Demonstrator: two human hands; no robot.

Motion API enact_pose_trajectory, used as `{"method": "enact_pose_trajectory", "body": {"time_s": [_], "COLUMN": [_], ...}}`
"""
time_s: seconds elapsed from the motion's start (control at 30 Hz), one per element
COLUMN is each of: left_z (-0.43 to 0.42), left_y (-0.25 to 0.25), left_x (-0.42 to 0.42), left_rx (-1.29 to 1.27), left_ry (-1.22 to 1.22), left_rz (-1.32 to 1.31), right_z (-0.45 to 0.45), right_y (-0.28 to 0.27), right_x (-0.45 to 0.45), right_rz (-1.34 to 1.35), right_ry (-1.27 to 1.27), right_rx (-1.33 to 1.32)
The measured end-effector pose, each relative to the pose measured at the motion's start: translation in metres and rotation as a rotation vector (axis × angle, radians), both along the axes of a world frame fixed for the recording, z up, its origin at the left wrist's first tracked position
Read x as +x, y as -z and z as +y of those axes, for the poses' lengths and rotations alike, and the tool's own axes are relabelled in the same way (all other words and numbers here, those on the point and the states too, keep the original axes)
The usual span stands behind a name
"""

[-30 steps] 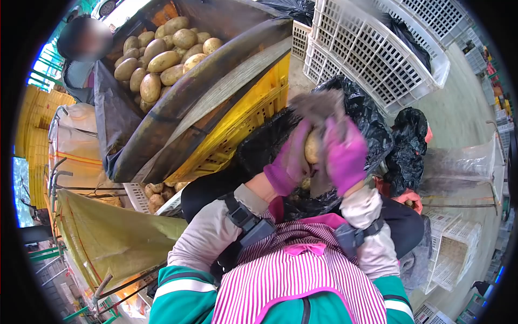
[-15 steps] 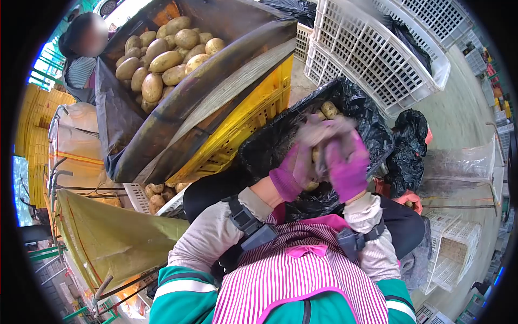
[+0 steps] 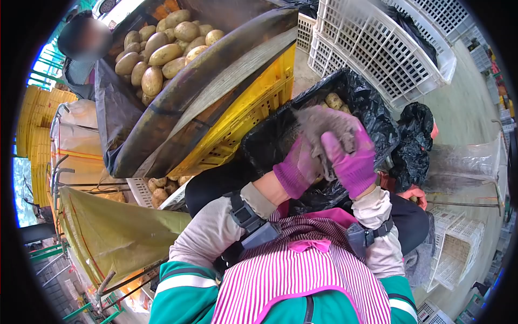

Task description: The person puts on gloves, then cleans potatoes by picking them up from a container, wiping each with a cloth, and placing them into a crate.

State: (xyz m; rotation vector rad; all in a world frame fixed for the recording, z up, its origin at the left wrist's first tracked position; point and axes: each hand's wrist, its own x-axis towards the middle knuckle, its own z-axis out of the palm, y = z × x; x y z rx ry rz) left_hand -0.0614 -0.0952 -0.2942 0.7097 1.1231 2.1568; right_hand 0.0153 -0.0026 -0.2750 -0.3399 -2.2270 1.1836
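Both hands wear purple gloves dusted with grey dirt and are pressed together over a black-lined crate (image 3: 372, 102). A grey, dirty rag (image 3: 330, 127) is bunched between them. My left hand (image 3: 301, 164) is closed around its left side, its fingers partly hidden under the cloth. From the right, my right hand (image 3: 350, 156) closes over the rag, thumb toward me. Whatever the cloth wraps, if anything, is hidden. Just beyond the hands, a few potatoes (image 3: 334, 100) lie in the black plastic lining.
At the left, a yellow crate (image 3: 245, 127) with a dark liner holds a heap of potatoes (image 3: 164, 54). A white crate (image 3: 141, 193) of potatoes sits below it. White crates (image 3: 377, 54) stand behind, a black bag (image 3: 413, 146) at the right. Another person (image 3: 81, 75) is at upper left.
The hands have come slightly nearer and the rag shows more plainly between them. A potato glimpsed between the hands before is now hidden. The view has shifted a little.
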Motion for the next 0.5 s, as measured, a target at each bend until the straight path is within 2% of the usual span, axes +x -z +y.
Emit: {"method": "enact_pose_trajectory", "body": {"time_s": [0.03,0.07,0.13,0.2,0.23,0.27,0.3,0.33,0.37,0.4,0.47,0.5], "left_z": [-0.003,-0.005,-0.015,-0.006,-0.003,0.0,-0.007,-0.014,-0.02,-0.016,-0.015,-0.014], "left_y": [0.001,0.003,0.018,0.028,0.014,-0.001,0.006,0.013,0.02,0.02,0.018,0.004], "left_x": [-0.001,-0.001,-0.018,-0.022,-0.024,-0.014,-0.006,0.002,0.01,0.008,0.006,0.005], "left_rx": [-0.037,-0.078,0.153,0.396,0.463,0.277,0.231,0.137,0.021,0.093,0.201,0.201], "left_ry": [-0.079,-0.175,0.507,0.849,1.023,0.624,0.472,0.298,0.118,0.125,0.251,0.249], "left_rz": [0.181,0.353,-0.526,-0.849,-1.005,-0.876,-0.651,-0.416,-0.218,-0.097,-0.482,-0.479], "right_z": [0.001,0.003,0.01,0.014,0.015,0.017,0.011,0.002,-0.001,-0.004,-0.001,-0.001], "right_y": [-0.002,-0.006,-0.024,-0.035,-0.038,-0.041,-0.034,-0.023,-0.016,-0.01,-0.003,-0.001], "right_x": [-0.001,-0.003,-0.001,0.001,0.006,0.01,0.004,-0.004,-0.003,-0.002,0.003,0.003], "right_rz": [-0.002,0.011,-0.117,-0.126,-0.112,-0.107,-0.112,0.013,0.032,0.069,0.035,0.006], "right_ry": [-0.001,0.096,0.218,0.293,0.164,0.038,0.036,0.023,-0.024,-0.052,-0.031,-0.011], "right_rx": [-0.007,-0.259,-0.539,-0.846,-0.922,-1.0,-1.003,-0.389,-0.164,0.057,0.022,-0.013]}}
